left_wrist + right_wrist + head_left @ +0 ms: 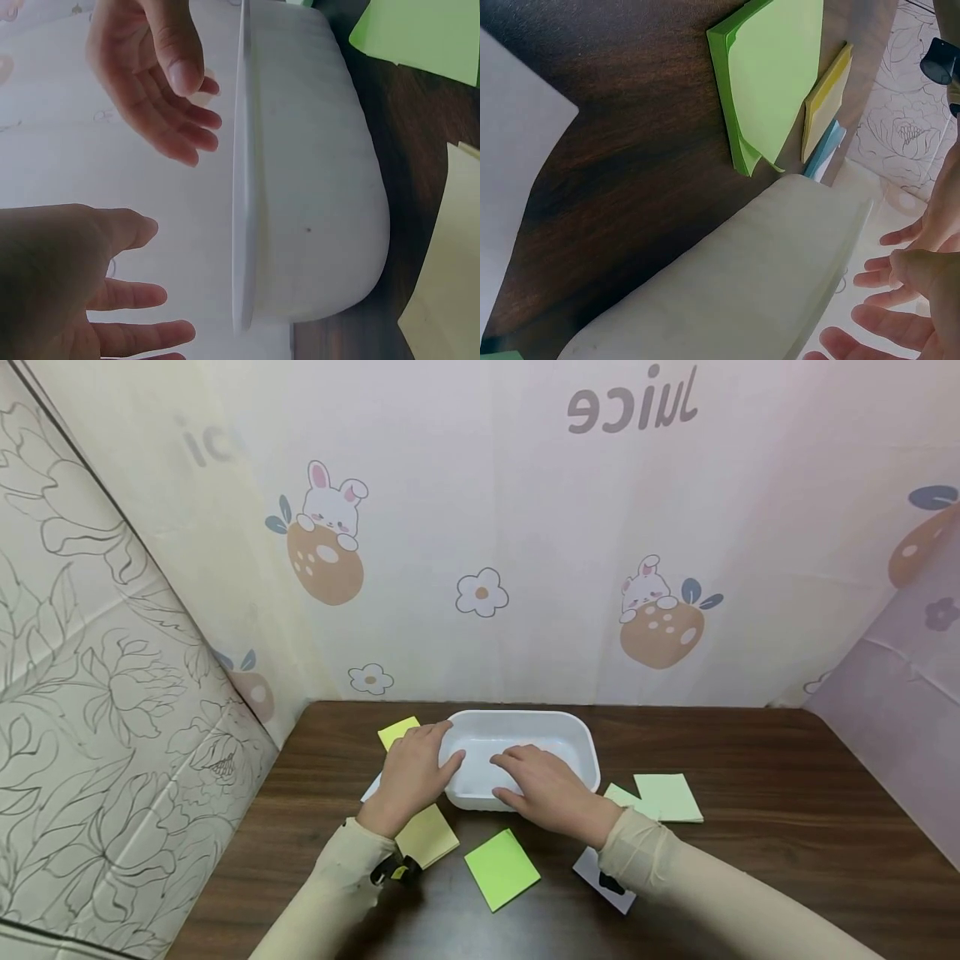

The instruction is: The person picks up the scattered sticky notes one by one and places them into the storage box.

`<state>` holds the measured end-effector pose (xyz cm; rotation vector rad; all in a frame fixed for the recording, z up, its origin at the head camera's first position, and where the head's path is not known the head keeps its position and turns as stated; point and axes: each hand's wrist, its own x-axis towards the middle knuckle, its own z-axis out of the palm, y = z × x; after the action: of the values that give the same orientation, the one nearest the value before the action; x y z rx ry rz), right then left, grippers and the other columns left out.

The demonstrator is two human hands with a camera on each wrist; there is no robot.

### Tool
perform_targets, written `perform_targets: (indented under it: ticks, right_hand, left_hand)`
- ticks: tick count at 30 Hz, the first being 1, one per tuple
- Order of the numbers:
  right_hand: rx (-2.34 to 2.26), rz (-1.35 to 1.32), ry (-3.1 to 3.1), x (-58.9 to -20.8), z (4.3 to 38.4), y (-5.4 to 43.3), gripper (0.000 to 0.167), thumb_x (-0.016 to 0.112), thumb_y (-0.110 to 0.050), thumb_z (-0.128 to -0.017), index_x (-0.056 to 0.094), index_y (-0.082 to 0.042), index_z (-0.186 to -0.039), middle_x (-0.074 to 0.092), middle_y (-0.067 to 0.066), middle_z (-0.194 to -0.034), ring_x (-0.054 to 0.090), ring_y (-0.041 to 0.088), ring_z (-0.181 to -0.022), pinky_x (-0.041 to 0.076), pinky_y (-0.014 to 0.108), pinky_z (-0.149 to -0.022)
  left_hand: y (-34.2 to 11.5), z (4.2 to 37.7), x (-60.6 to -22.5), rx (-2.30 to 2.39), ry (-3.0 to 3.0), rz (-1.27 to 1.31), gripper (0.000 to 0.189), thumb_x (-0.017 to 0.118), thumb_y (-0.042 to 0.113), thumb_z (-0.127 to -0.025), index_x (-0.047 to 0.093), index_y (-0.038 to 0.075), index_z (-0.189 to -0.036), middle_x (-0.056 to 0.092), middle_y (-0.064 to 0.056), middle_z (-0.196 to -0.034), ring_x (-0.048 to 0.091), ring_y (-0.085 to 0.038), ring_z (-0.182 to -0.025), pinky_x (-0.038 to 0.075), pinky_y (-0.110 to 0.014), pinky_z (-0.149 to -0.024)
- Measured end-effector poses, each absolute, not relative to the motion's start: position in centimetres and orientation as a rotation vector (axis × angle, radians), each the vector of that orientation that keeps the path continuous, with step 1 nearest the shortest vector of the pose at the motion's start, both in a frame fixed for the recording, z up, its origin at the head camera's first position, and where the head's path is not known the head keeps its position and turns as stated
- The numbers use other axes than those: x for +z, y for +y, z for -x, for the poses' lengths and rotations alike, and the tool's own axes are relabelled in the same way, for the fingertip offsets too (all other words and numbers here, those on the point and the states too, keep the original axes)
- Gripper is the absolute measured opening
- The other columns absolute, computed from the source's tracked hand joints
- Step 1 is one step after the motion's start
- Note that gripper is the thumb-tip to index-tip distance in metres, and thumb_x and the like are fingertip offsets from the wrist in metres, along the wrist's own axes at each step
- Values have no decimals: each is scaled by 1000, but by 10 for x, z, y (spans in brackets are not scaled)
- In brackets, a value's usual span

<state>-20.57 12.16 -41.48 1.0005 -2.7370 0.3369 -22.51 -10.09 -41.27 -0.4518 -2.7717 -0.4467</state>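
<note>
A white rectangular plastic tub (521, 722) with rounded corners stands on the dark wooden table. My left hand (412, 774) hovers at the tub's left side with its fingers loosely extended and nothing in them. Over the tub's right part is my right hand (547, 787), its fingers slightly bent and holding nothing. In the left wrist view both hands appear above the tub's rim (244, 180), apart from it. The right wrist view shows the tub's outer wall (727, 277) with fingers (885, 326) beyond its rim.
Sticky-note pads lie around the tub: bright green (502, 870) in front, tan-yellow (429, 837) and yellow (396, 732) at left, pale green (669, 797) at right, and lilac (604, 882) by the right wrist. A blue pad (825, 152) is partly hidden. A patterned curtain (480, 527) hangs behind.
</note>
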Motion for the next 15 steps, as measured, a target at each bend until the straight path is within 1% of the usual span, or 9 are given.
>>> perform_targets:
  ticks: [11, 15]
  right_hand:
    - [350, -993, -2764, -417, 205, 116, 45, 73, -32, -93, 65, -7, -129, 70, 12, -123, 67, 29, -112, 55, 45, -93]
    - [358, -996, -2759, -416, 205, 114, 45, 73, -32, -93, 65, -7, -129, 70, 12, -122, 67, 29, -111, 55, 45, -92]
  left_hand:
    - [-109, 229, -415, -466, -2756, 439, 46, 71, 35, -94, 65, 5, -127, 73, -16, -120, 68, -35, -112, 57, -51, -88]
    - [-112, 230, -417, -460, -2773, 417, 47, 71, 35, -94, 65, 5, -129, 72, -16, -122, 67, -35, -115, 56, -51, -89]
